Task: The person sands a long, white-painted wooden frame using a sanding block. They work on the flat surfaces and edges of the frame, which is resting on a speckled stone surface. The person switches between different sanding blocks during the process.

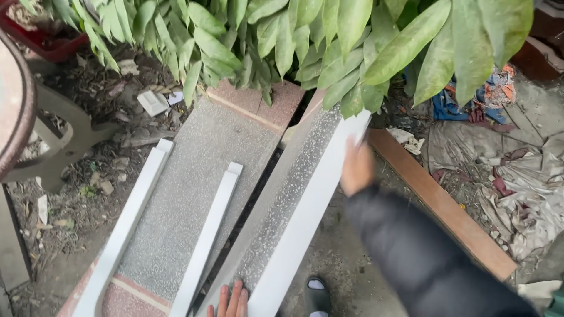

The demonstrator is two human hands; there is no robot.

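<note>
The long white strip [305, 217] lies along the right edge of the right-hand speckled grey slab [276, 199]. Its long axis runs diagonally, from the near end at the bottom centre of the view to the far end at the upper right, just under the green leaves [352, 41].

The right hand [356, 167] is at the far part of the strip, on its outer edge. The hand is blurred; its fingers appear curled against the strip, but how far it is closed, and whether it grips or only presses, cannot be told. Its arm, in a dark sleeve [423, 252], enters from the lower right and extends up and leftward.

The left hand [230, 302] is only partly in view at the bottom edge. Its fingers lie extended and flat on the near end of the slab, just beside the strip, holding nothing.

Two more white strips [132, 217] [207, 235] rest on the left slab [194, 176], roughly parallel to the first. A small white flattened package [154, 103] lies on the leaf litter at upper left. A brown plank [440, 202] lies on the ground right of the arm.
</note>
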